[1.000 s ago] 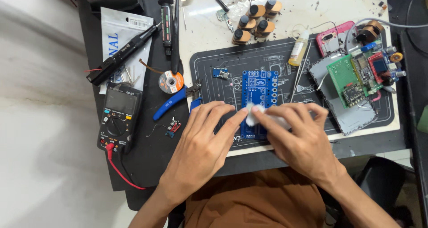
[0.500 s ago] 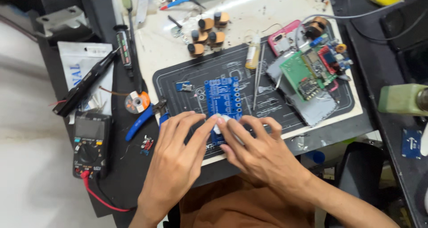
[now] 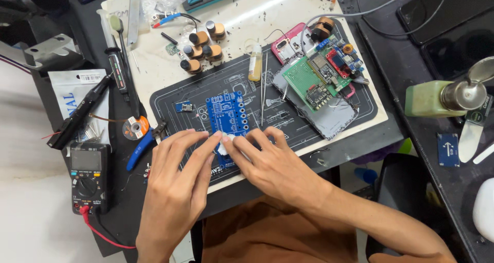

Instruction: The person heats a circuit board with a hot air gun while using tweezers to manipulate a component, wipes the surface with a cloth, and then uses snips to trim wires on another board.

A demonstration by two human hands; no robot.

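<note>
As I read the worktop (image 3: 154,72) from its left edge across, this is what I have:

Multimeter (image 3: 88,176): at 9 o'clock of my hands, flat on the dark surface, its red lead (image 3: 103,234) curling off toward 6 o'clock.

Solder spool (image 3: 135,127) and blue-handled cutters (image 3: 140,147): just beside the left hand, at its 11 o'clock, untouched.

Left hand (image 3: 177,191): fingers stretched forward, thumb and forefinger tips pinched on a small white piece (image 3: 225,147); closed on it, not flat.

Blue circuit board (image 3: 226,120): lying flat on the dark work mat (image 3: 288,124), its near end under my fingertips, its far end pointing to 12 o'clock. I judge it light, stiff and brittle at the solder joints; best taken by its bare long edges, never across the component side.

White piece: sits at the board's near end, between both sets of fingertips. Too small to tell what it is; I judge it light and easily dropped, so a fingertip pinch suits it.

Right hand (image 3: 280,165): fingers curled in from 4 o'clock, tips meeting the left hand's on the same white piece.

Tweezers (image 3: 264,88): at 12 o'clock of the right hand, lying along the mat.

Green board stack (image 3: 314,80): at 1 o'clock, on a grey plate, well apart from my hands.

Green pump bottle (image 3: 437,98): far out at 2 o'clock on the dark side bench.
</note>
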